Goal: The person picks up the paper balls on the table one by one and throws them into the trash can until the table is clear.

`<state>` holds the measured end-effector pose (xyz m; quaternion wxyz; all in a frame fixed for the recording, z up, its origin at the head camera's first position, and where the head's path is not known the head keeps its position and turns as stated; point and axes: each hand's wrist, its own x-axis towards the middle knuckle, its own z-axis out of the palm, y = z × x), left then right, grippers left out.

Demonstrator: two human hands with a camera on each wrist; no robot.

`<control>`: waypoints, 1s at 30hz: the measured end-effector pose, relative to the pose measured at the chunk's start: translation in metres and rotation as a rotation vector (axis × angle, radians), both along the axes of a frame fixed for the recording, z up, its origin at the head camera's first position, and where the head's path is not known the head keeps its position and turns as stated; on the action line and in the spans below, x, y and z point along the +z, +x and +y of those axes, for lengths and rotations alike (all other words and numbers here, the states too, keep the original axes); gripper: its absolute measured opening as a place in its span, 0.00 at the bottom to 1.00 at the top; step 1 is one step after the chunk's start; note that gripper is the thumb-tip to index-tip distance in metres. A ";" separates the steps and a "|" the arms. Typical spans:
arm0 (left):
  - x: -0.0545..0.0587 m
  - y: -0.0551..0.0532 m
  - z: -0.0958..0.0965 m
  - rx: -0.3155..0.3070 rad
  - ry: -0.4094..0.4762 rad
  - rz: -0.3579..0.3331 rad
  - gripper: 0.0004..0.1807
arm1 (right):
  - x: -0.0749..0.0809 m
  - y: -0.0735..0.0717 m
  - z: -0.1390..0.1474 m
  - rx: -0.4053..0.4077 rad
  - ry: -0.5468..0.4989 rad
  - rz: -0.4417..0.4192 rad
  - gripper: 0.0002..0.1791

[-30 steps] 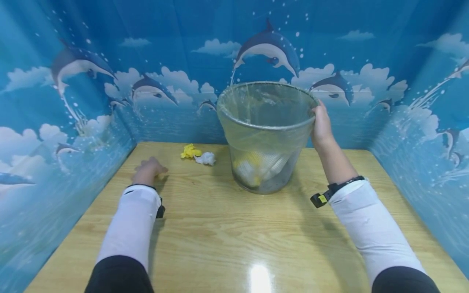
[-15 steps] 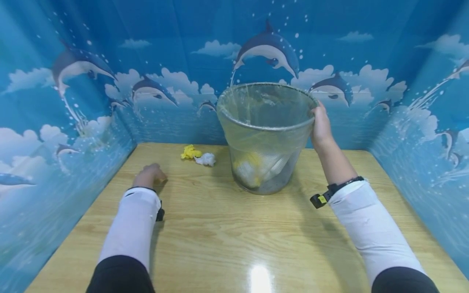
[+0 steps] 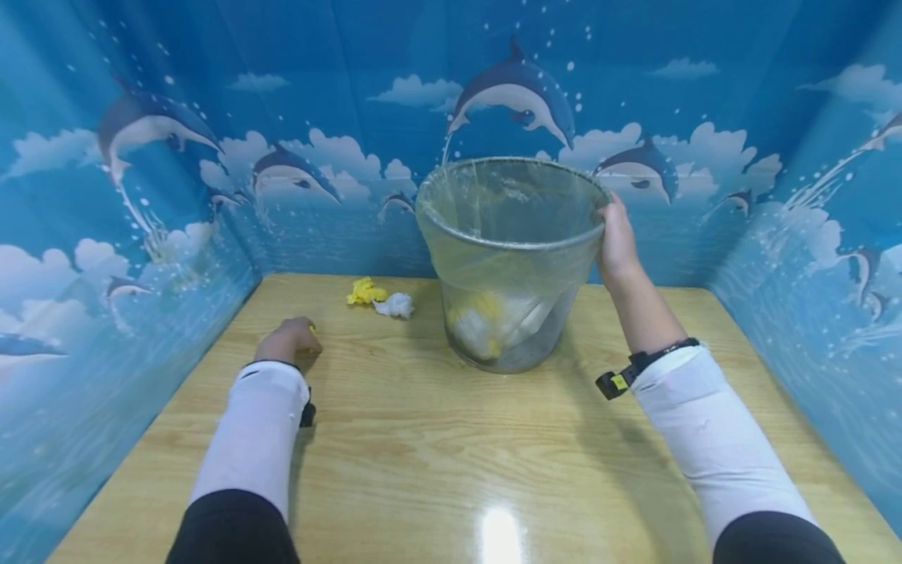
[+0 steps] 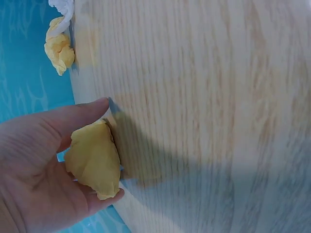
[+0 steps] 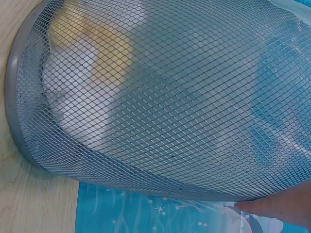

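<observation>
My left hand (image 3: 287,340) is low over the table at the left, fingers curled round a ball of crumpled yellow paper (image 4: 93,160). In the left wrist view the thumb lies along one side of the paper and the fingers wrap the other; the head view shows only a speck of yellow there. My right hand (image 3: 620,241) grips the right side of a mesh wastebasket (image 3: 517,235) just at its rim. A clear plastic liner covers that rim, and crumpled white and yellow paper (image 5: 77,82) shows through the mesh at the bottom.
Another yellow paper ball (image 3: 366,291) and a white one (image 3: 395,305) lie together near the table's back edge, left of the wastebasket. The wood-grain table (image 3: 395,439) is walled on three sides by a blue dolphin-print curtain (image 3: 317,94).
My left hand has come down and slightly nearer, its spread fingers now curled round the yellow paper ball. The right hand and the wastebasket have stayed in place.
</observation>
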<state>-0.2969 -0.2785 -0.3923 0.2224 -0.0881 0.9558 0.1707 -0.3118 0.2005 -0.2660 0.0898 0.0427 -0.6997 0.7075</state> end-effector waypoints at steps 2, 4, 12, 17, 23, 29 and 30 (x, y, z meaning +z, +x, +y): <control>0.000 0.001 0.000 0.000 0.002 0.004 0.34 | 0.000 0.000 0.000 0.005 -0.002 0.006 0.36; -0.002 0.000 -0.002 -0.003 0.003 0.009 0.33 | 0.000 0.000 0.000 0.011 -0.002 0.006 0.36; -0.004 -0.001 -0.005 0.002 -0.002 0.026 0.33 | 0.001 0.000 0.001 0.005 0.008 -0.002 0.36; -0.007 -0.002 -0.008 0.007 -0.011 0.054 0.32 | 0.001 0.001 0.001 0.005 0.011 -0.013 0.36; -0.008 -0.002 -0.010 -0.005 -0.054 0.082 0.33 | 0.001 0.001 0.001 0.006 0.006 -0.019 0.37; -0.011 -0.004 -0.013 -0.022 -0.078 0.112 0.35 | 0.000 0.001 0.000 0.006 0.012 -0.017 0.37; -0.011 -0.005 -0.013 -0.029 -0.078 0.119 0.35 | 0.000 0.001 0.001 0.007 0.009 -0.013 0.37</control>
